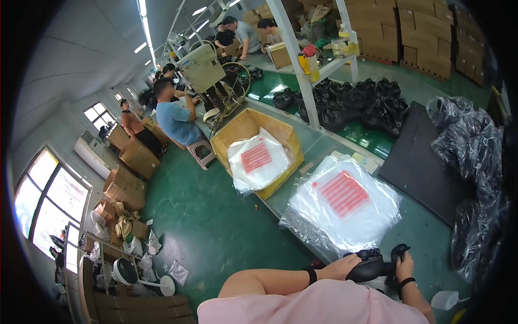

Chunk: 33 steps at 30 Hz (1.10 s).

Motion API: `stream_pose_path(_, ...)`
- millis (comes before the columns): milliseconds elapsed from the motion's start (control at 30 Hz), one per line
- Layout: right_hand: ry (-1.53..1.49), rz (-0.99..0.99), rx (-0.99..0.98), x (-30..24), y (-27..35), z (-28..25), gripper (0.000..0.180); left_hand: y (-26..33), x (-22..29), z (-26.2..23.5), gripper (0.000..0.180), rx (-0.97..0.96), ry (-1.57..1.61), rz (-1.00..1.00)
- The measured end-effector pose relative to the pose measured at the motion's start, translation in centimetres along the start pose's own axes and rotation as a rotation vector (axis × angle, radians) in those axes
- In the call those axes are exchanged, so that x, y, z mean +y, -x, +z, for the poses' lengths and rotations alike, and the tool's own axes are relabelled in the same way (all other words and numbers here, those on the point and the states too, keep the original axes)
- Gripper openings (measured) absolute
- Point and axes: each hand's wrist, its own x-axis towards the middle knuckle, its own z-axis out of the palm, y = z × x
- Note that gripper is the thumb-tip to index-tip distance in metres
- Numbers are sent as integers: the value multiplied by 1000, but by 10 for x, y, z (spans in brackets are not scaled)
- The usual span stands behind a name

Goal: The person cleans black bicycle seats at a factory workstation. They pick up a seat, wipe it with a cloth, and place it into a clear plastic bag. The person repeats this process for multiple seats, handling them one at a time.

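Note:
At the near edge of the green worktable (426, 243), my left hand (343, 267) is closed on one side of a black moulded part (369, 265). A rounded end piece (400, 251) sticks up on the right of that part, and my right hand (404, 267) has its fingers wrapped round it. What the part is, I cannot tell. Just beyond my hands lies a stack of clear plastic bags (345, 197) with red printing. The part's underside is hidden by my pink clothing and my hands.
A yellow box (294, 141) holding more bags stands at the table's left edge. A black mat (423, 162) and crumpled clear plastic (469, 146) lie to the right. Several black parts (361, 105) sit beyond a white post (297, 59). A seated person (175, 119) works farther off.

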Motion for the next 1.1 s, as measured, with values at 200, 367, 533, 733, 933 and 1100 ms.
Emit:
stream_pose_path(200,-332,-93,68,-89,21,-5,26,0,7,-7,56,-8,-18,-3)
stream_pose_path(367,-150,-122,138,-40,20,3,20,6,8,-1,57,-81,-42,-95)
stream_pose_path(533,-49,-70,162,12,13,8,25,0,30,-15,63,-34,-15,-189)
stream_pose_path(733,-171,-84,494,34,-61,-91,34,-8,36,-25,64,-86,50,-389)
stream_pose_path(933,-92,-263,186,-19,-54,-133,56,-39,69,-64,63,-175,110,-381)
stream_pose_path(1100,-1242,527,-913,-57,0,-140,78,-73,70,-108,75,-186,29,-11)
